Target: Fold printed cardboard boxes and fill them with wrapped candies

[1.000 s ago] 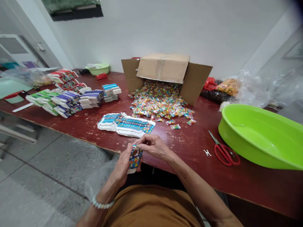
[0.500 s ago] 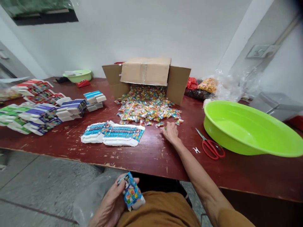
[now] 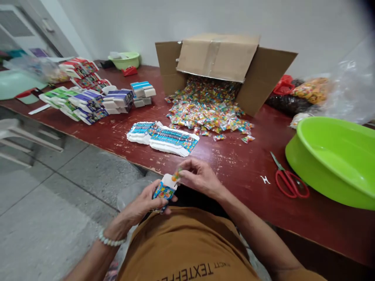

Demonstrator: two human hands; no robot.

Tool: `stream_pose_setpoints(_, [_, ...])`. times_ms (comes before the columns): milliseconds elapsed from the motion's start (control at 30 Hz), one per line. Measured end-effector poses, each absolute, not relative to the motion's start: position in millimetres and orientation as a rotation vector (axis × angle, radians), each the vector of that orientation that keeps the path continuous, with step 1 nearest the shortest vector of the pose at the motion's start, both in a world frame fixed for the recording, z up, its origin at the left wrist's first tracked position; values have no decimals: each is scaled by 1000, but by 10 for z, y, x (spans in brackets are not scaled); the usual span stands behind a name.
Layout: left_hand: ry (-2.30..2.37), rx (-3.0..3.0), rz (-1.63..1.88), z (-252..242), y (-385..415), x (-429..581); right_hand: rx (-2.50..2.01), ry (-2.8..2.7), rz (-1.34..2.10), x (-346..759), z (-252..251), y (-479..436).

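Observation:
My left hand [image 3: 152, 198] is closed around a small blue printed candy box [image 3: 164, 191], its white flap standing up at the open top. Just above that opening, my right hand [image 3: 202, 177] pinches a small wrapped candy [image 3: 176, 175] in clear wrapping with orange and green inside. Beyond my hands, a heap of wrapped candies [image 3: 202, 113] spills from a cardboard carton [image 3: 216, 58] lying on its side. Rows of flattened blue boxes [image 3: 174, 139] lie on the table in front of the heap.
On the dark red table [image 3: 234, 168], red-handled scissors [image 3: 288, 181] lie beside a big green basin [image 3: 331, 168]. Stacks of purple boxes [image 3: 117, 99], green boxes [image 3: 60, 97] and red boxes [image 3: 80, 68] stand at the left. Several filled plastic bags [image 3: 310, 91] sit at the back right.
My right hand has come back from the candy heap to the box with a candy in its fingers. The box is now raised with its open end upward. The view has swung left.

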State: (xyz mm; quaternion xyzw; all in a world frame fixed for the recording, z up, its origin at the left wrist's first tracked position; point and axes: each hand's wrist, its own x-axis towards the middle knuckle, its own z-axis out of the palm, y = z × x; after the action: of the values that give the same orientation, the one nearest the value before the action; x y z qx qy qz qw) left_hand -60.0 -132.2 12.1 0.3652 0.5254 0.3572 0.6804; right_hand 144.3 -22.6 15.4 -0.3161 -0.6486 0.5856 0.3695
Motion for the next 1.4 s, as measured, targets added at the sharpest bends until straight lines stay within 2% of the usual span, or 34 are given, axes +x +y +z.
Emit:
stream_pose_setpoints(167, [1109,772,968,103,-1284,-362,-833,-1829,1136,1224,208,-343])
stream_pose_setpoints(367, [1040,673,1078,121,-1188,-217,-666,-2108,1017,1309,209,-278])
stream_pose_setpoints(467, [1011,570,1151,144,-1150,-179,-676,-2002,1357,1327,145,-295])
stream_pose_setpoints(600, [979,471,1179,117,-1161,-59,-786,-1446,1939,1395,0,-345])
stream_pose_setpoints(700, [1018,635,1224,4,-1199,59,-788,-1426,2175,1486,-115,-381])
stream_pose_setpoints(767, [1062,709,1252,-83,-1227,107,-779,-1527,2059,1540,-175,-411])
stream_pose_setpoints(900, [911,484,1191,-178,-1259,71,-714,-1849,1274,1579,-190,-500])
stream_pose_setpoints(967, [790,323,1126,-191,-1257,10,-650,-2018,1086,1546,-144,-535])
stream_pose_setpoints(1033, [748,248,1113,-199,-1249,-48,-696,-2068,1174,1474,-84,-547])
stream_pose_setpoints(1167, [880,313,1225,-209,-1227,-115,-950,-1738,1764,1267,-12,-503])
stream_pose_setpoints(1233, [921,354,1252,-205,-1214,-135,-982,-1565,1935,1179,-13,-472])
stream_pose_setpoints(1333, [920,409,1253,-195,-1201,-167,-990,-1504,1946,1114,-32,-456])
stream_pose_setpoints(1400, [943,423,1259,-188,-1197,-189,-935,-1615,1776,1118,-43,-461])
